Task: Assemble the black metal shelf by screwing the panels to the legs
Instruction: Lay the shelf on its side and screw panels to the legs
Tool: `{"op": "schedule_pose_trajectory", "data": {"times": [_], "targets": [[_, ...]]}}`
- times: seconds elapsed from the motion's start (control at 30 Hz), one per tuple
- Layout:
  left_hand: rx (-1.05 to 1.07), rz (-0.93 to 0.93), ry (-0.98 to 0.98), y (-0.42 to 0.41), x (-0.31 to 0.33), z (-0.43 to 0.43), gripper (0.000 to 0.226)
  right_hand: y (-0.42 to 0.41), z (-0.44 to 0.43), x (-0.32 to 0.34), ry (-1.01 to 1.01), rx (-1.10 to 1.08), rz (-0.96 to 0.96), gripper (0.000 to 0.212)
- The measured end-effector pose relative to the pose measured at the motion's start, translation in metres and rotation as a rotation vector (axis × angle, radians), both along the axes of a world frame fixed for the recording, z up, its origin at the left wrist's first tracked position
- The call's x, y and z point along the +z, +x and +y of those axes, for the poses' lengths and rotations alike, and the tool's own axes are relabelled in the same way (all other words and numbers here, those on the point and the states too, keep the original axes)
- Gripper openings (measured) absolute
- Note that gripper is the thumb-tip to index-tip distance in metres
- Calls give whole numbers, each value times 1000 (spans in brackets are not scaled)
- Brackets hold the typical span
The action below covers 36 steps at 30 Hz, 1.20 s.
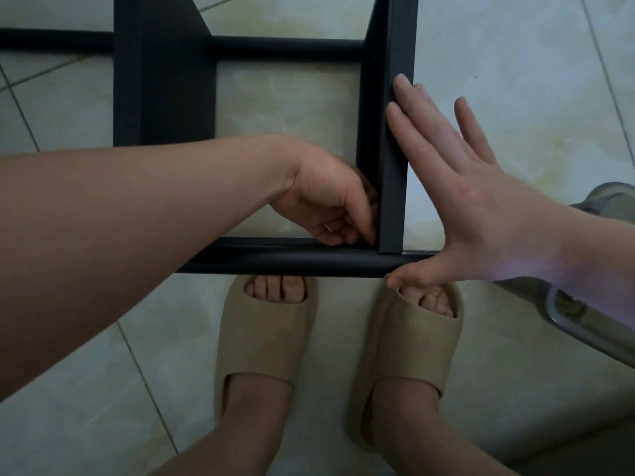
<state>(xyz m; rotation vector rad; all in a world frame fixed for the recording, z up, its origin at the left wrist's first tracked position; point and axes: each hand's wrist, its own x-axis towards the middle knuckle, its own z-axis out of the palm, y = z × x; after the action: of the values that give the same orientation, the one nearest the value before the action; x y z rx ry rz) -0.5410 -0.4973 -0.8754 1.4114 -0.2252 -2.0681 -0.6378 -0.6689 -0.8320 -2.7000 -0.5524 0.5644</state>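
We judge corner screwing on shelf frame | left hand curled at centre joint, contents hidden | right hand flat, bracing upright bar | next: hold alignment.

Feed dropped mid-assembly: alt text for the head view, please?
The right hand presses flat against the outer side of a black metal leg, thumb against the near rail, while the left hand curls its fingers into the inner corner where leg and rail meet; whether they hold anything is hidden. Beige slippers stand on floor tiles below.
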Motion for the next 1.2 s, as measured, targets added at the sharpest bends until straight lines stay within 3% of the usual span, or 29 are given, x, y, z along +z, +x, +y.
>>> {"op": "schedule_pose_trajectory", "data": {"times": [0.17,0.3,0.4,0.77,0.97,1.2], "targets": [[-41,-5,57,2,0,2,32,0,0,0,-3,1,2,145],[-56,-32,54,-2,0,-1,7,0,1,0,-2,3,1,145],[-40,-56,51,-1,-2,-2,19,0,0,1,-8,3,3,145],[-6,-25,23,-1,-1,-1,15,0,1,2,-6,0,12,146],[29,23,68,2,-4,5,25,0,1,1,-6,6,9,145],[-61,-17,59,-2,0,-1,7,0,1,1,-5,4,8,145]]}}
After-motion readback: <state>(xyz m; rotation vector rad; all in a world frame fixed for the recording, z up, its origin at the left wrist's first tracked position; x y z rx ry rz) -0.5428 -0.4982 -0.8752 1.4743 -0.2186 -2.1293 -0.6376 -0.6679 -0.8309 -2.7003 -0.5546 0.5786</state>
